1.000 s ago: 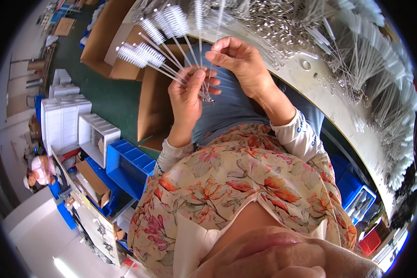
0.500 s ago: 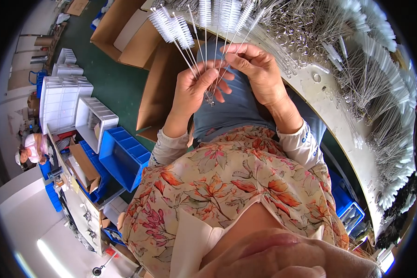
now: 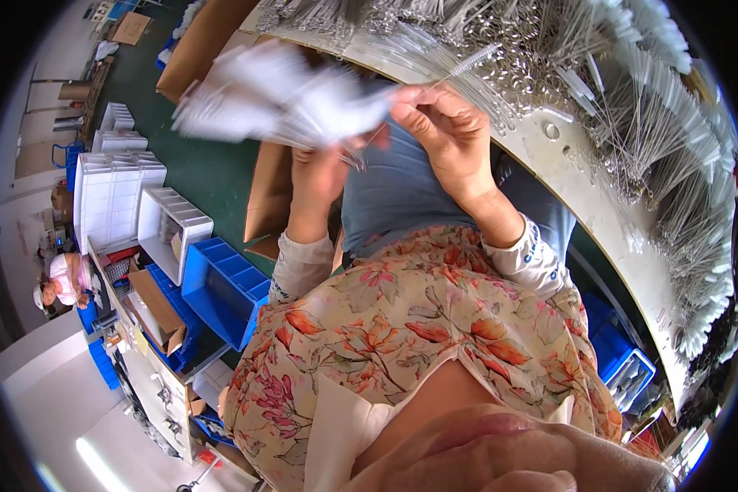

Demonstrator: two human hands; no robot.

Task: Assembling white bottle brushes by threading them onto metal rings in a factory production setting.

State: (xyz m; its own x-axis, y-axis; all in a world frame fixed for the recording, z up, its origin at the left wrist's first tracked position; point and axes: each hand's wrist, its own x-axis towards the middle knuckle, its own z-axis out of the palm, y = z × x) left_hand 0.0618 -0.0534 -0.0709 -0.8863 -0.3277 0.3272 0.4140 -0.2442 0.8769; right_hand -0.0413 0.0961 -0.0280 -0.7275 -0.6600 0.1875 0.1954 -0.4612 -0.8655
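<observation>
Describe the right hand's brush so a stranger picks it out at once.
Find the pale worktable curving down the right side, then the right hand beside its near edge. A slim bristled brush slants up and right from the fingertips. Unlike the motion-blurred white brushes at the left hand, this one is single, thin and sharper.

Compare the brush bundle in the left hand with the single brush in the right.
The brush bundle is blurred; the single brush is sharper. From the left hand, the bundle fans leftward; from the right hand, the single brush points up and right. Both look pale.
</observation>
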